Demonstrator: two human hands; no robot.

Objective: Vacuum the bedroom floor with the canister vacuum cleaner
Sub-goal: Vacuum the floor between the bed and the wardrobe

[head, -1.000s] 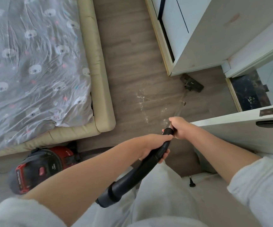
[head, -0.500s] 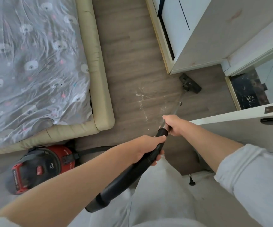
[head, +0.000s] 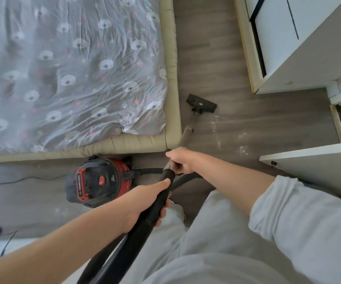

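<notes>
The flat black floor nozzle (head: 201, 103) has swung over from the foot of the white cabinet (head: 300, 58), where it sat a second ago, to the strip of floor just beside the padded beige bed frame (head: 171, 78), ahead of the forward grip. That suggests the person has finished near the cabinet and is now working the bed edge; the pale dusty smears (head: 216, 128) on the grey-brown wood-look floor (head: 216, 48), off to the right of the wand, look not yet picked up

The right hand (head: 180, 160) is curled round the metal wand (head: 188, 132) just above the black cuff, and the left hand (head: 147, 203) behind it wraps the thick black hose handle (head: 159, 201), thumb laid along the top. Both grips look firm

The red and black canister vacuum cleaner (head: 98, 181) sits left of the hands, against the foot of the bed, its hose (head: 151, 171) running toward the grip. A thin black cord (head: 22, 179) trails further left. On the bed lies a crumpled grey sheet with bear faces (head: 73, 68); a white door (head: 319, 171) stands open to the right
</notes>
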